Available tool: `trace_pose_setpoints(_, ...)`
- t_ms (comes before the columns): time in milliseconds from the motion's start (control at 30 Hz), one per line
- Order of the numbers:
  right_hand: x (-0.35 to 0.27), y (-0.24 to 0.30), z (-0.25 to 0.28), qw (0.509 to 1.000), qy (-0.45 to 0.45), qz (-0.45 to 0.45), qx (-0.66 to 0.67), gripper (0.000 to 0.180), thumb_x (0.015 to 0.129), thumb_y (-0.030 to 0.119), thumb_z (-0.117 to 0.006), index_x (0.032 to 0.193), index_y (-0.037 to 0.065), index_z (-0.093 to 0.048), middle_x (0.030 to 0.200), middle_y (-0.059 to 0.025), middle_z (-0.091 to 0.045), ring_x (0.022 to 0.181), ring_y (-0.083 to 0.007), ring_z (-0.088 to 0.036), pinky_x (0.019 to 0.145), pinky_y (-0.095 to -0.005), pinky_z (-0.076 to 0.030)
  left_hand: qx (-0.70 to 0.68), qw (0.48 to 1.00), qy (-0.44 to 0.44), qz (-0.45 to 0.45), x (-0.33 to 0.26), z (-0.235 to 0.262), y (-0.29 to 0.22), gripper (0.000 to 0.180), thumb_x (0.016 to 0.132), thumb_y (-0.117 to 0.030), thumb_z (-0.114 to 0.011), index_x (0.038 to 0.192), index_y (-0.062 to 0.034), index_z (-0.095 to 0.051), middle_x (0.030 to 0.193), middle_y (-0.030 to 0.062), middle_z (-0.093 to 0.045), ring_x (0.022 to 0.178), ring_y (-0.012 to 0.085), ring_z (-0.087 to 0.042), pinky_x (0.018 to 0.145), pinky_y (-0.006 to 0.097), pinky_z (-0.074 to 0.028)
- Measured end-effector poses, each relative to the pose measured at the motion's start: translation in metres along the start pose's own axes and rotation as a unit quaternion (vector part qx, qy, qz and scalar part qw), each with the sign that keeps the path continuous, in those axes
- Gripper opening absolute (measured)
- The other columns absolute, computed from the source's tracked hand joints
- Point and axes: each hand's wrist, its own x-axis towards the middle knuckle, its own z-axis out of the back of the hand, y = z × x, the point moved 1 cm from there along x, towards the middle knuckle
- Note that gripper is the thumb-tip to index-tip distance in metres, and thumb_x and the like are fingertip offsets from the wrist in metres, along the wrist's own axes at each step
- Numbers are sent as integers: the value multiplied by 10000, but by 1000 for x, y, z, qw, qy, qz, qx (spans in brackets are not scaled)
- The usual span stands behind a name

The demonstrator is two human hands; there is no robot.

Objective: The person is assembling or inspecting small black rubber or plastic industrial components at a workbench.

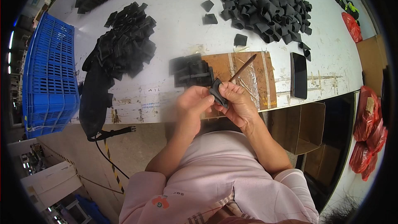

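Observation:
Just above the table's near edge, both hands meet at a small folded black fabric piece [217,93]. My left hand [194,104] pinches it from the left with thumb and fingers. From the other side my right hand [238,101] grips the same piece, fingers curled. A brown pointed stick [244,66] slants up and right from beside my right hand; whether that hand holds it or it lies on the board, I cannot tell. Beyond my left hand sits a stack of black fabric pieces [191,71], partly over a brown cardboard sheet [268,79].
A large heap of black fabric loops [265,8] covers the far right. Another black pile [128,43] lies left, near a black strap with a buckle [118,132]. A blue crate [49,74] stands at the left; a phone [299,76] and red bags [367,128] are right.

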Motion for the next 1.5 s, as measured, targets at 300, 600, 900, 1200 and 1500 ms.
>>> trace_pose_setpoints(300,-30,11,-18,619,-141,460,-621,216,705,63,-658,899,-7,-593,730,-120,-553,594,-245,-544,517,-312,-447,231,964,8,-130,-4,-8,-3,72,778,-25,-591,832,11,-560,741,16,-583,682,67,-533,606,218,-436)
trace_pose_setpoints(600,-19,10,-20,562,-122,508,-642,176,645,-25,-621,811,-11,-564,715,-116,-501,628,-272,-515,495,-349,-428,166,963,-128,-171,-7,-37,-9,101,749,87,-547,832,28,-546,667,52,-564,445,36,-452,369,188,-343)
trace_pose_setpoints(900,-29,27,-16,993,78,83,24,72,784,93,-594,819,31,-600,659,30,-528,521,-34,-375,466,-171,-289,168,938,-40,-300,1,-50,-20,125,756,72,-482,875,41,-510,705,41,-511,415,29,-369,385,182,-290)
trace_pose_setpoints(1200,-41,103,-79,903,62,273,-325,224,865,256,-542,738,71,-551,634,55,-446,536,-17,-344,466,-168,-261,-410,831,366,84,23,-65,-80,197,811,39,-412,990,35,-494,755,104,-575,315,41,-302,302,188,-246)
trace_pose_setpoints(1500,-12,93,-40,947,121,165,-249,261,855,274,-559,719,53,-532,607,24,-469,540,-59,-407,484,-195,-330,-143,984,109,-17,26,-62,-59,218,830,-28,-462,1040,22,-488,769,63,-570,375,36,-335,341,173,-235)
